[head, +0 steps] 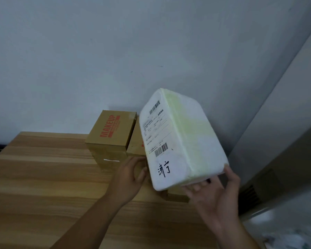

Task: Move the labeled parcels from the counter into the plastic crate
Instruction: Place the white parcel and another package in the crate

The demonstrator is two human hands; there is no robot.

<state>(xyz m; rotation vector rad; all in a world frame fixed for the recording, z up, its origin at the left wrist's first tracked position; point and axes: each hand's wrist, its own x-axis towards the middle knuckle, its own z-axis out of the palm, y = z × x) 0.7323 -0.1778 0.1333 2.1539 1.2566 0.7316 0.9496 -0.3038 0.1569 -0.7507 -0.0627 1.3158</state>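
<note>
Right hand (212,196) grips tilted white parcel (183,141) from below; left hand (131,178) relaxed beside it.

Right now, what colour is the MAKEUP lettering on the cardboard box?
Red, on the brown cardboard box; it shows best in the head view.

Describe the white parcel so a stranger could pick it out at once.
Find the wooden counter against the grey wall; at its far right corner sit brown cardboard boxes, one printed MAKEUP. Tilted above them, propped from below by the right hand, is the white parcel. It alone is white, with a barcoded shipping label and black handwritten characters.
</note>
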